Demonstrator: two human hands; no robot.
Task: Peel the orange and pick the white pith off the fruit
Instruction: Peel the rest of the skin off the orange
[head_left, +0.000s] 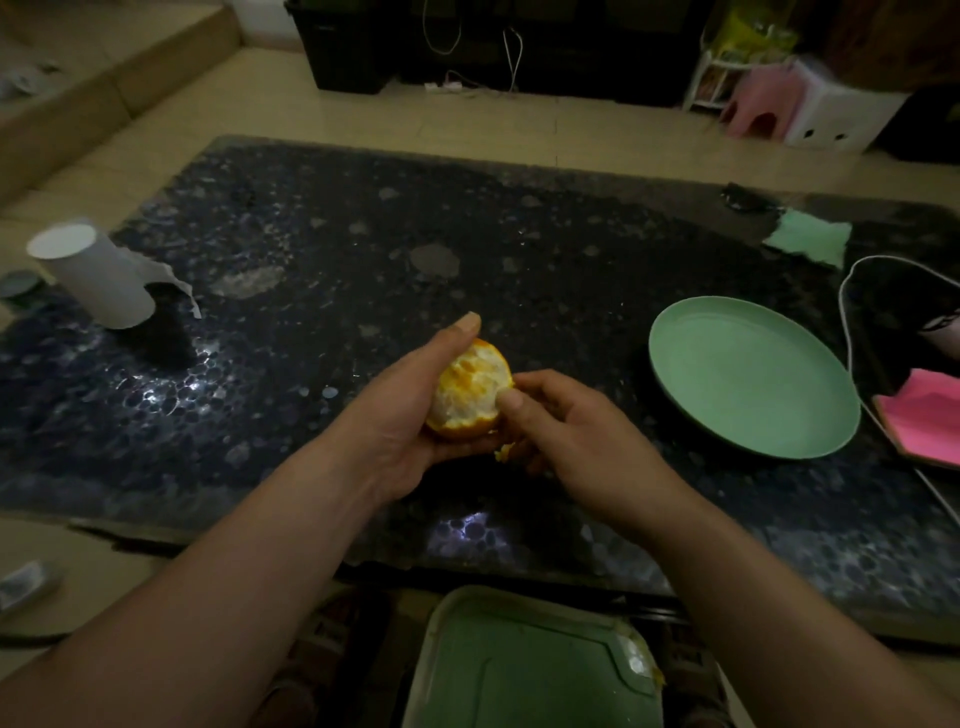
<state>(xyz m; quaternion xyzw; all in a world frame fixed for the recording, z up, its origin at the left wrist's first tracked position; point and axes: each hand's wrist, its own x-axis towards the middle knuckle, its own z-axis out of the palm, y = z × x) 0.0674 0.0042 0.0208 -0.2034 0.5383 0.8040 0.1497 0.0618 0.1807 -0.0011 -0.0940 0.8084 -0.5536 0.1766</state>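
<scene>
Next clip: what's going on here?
A person is peeling an orange over a dark table. The left hand grips the fruit, whose top is bare and white with pith, while the right hand pinches the peel at its edge. Peel remains round the bottom. A green plate sits to the right, nothing on it.

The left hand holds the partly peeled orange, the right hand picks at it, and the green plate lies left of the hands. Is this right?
One thing is wrong: the head view shows the green plate right of the hands, not left. The left hand holds the partly peeled orange and the right hand picks at it.
</scene>
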